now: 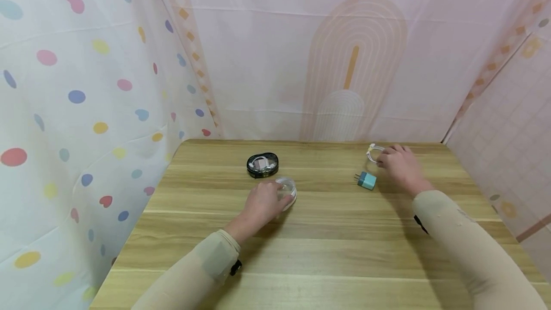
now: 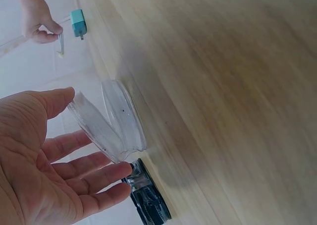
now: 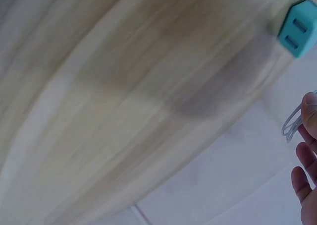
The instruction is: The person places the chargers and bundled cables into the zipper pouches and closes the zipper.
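In the head view my left hand (image 1: 263, 203) grips a small clear zip case (image 1: 287, 186) near the middle of the table. The left wrist view shows its lid (image 2: 94, 121) lifted away from its base (image 2: 126, 118), thumb at one end of the lid and fingers by the other. My right hand (image 1: 401, 165) pinches a coiled white cable (image 1: 372, 155) near the table's back right, thumb against fingers. A yellowish tie shows on the coil. Nearer than the cable lies a teal plug charger (image 1: 368, 181), prongs pointing left; two slots show on its face (image 3: 298, 31).
Just behind the clear case sits a black-edged transparent oval case (image 1: 262, 165), with a white cable and a pale block inside. The wooden table (image 1: 318, 252) ends at a patterned curtain (image 1: 267, 71) at the back; a dotted curtain (image 1: 86, 133) hangs on the left.
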Demonstrator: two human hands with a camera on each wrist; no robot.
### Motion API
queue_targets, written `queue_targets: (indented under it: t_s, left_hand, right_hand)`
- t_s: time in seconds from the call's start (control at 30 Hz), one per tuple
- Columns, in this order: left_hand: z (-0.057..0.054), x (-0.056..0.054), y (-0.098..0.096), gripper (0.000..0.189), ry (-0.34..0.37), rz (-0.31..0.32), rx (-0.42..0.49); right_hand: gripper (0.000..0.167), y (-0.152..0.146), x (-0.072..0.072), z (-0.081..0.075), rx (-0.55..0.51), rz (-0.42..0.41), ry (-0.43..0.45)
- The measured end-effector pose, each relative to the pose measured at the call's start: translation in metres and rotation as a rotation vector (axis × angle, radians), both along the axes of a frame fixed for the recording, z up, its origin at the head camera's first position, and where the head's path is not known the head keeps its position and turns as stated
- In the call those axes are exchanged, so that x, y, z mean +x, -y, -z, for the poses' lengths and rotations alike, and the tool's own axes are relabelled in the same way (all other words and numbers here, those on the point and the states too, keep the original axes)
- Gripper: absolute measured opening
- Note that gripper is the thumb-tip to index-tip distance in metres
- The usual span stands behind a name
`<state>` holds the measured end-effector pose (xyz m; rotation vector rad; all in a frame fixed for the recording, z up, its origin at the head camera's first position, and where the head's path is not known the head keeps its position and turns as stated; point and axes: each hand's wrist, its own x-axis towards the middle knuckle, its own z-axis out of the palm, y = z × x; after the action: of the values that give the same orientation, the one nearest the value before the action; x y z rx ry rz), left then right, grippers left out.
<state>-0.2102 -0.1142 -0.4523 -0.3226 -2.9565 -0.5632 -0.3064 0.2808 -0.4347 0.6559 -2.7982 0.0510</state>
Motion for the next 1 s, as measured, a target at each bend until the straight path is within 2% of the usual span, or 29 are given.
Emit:
queue_targets:
  t_s: [0.17,0.37,0.63,1.0]
  left_hand:
    - [0.000,-0.001,0.001,0.050,-0.001,-0.002,0.020]
    - [0.001,-0.002,0.001,0.050,-0.006,-0.006,0.021]
    - [0.001,0.000,0.001,0.049,-0.011,-0.017,-0.020]
    - [0.001,-0.002,-0.001,0.052,-0.003,-0.030,-0.006]
  right_hand:
    - [0.012,0.016,0.001,-0.001,-0.012,-0.033,-0.037]
    - [0.008,0.038,0.005,0.000,-0.076,-0.109,-0.094]
    - [0.009,0.066,0.014,0.004,-0.107,-0.195,-0.159]
    - [0.011,0.094,0.022,0.010,-0.189,-0.308,-0.219]
